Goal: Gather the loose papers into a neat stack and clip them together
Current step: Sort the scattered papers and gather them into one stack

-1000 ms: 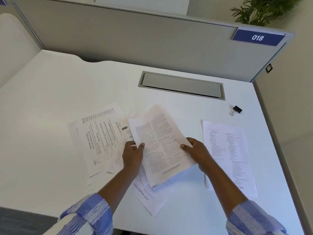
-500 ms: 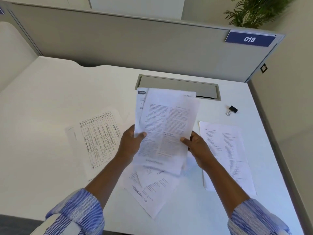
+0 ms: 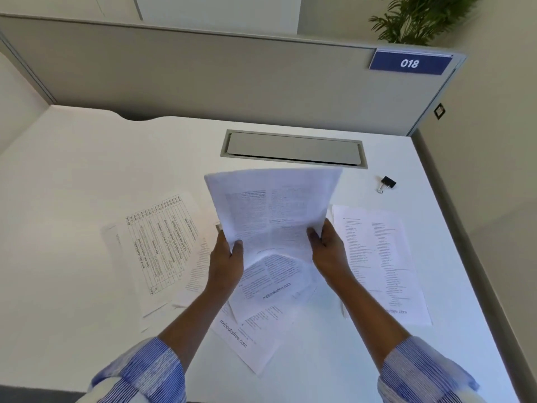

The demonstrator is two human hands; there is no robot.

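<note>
Both hands hold a small bundle of printed sheets (image 3: pixel 273 210) above the desk, its lower edge curling down onto the table. My left hand (image 3: pixel 225 264) grips the bundle's left edge and my right hand (image 3: pixel 329 251) grips its right edge. A table-printed page (image 3: pixel 158 245) lies flat to the left. A list page (image 3: pixel 377 263) lies flat to the right. More loose sheets (image 3: pixel 247 333) lie under my arms near the front. A black binder clip (image 3: pixel 387 183) sits alone at the back right of the desk.
The white desk (image 3: pixel 72 199) has a grey cable hatch (image 3: pixel 293 149) behind the papers. A grey partition (image 3: pixel 203 80) with an "018" sign (image 3: pixel 409 63) closes the back. The desk's right edge runs close to the list page.
The bundle was lifted off the desk, stood nearly upright, and now tilts back down with its bottom edge bending against the table. The camera view shifted slightly.
</note>
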